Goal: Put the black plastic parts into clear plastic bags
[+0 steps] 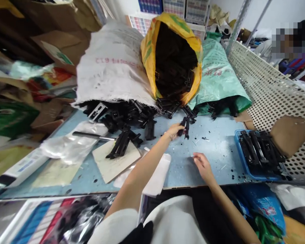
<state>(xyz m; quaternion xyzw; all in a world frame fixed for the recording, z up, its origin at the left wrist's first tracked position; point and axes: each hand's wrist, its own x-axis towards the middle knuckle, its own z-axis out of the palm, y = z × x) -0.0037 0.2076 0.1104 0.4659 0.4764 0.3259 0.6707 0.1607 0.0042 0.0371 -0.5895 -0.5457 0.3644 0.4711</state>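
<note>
My left hand (176, 130), with a bracelet at its wrist, is closed on black parts (185, 127) above the blue table, just in front of the yellow sack. My right hand (202, 164) is over the table nearer its front edge, fingers loosely curled and apart, holding nothing that I can make out. Heaped black parts (127, 115) spill from the white sack (114, 64). Several more lie on a pale board (117, 162) at the left. The yellow sack (147, 57) gapes open with dark pieces inside.
A blue basket (240, 152) of black parts stands at the right, beside a perforated metal panel (264, 91). The green sack (218, 78) holds black pieces at its mouth. A long dark-handled tool (86, 135) lies across clear plastic (71, 144). A person (282, 44) is at the upper right.
</note>
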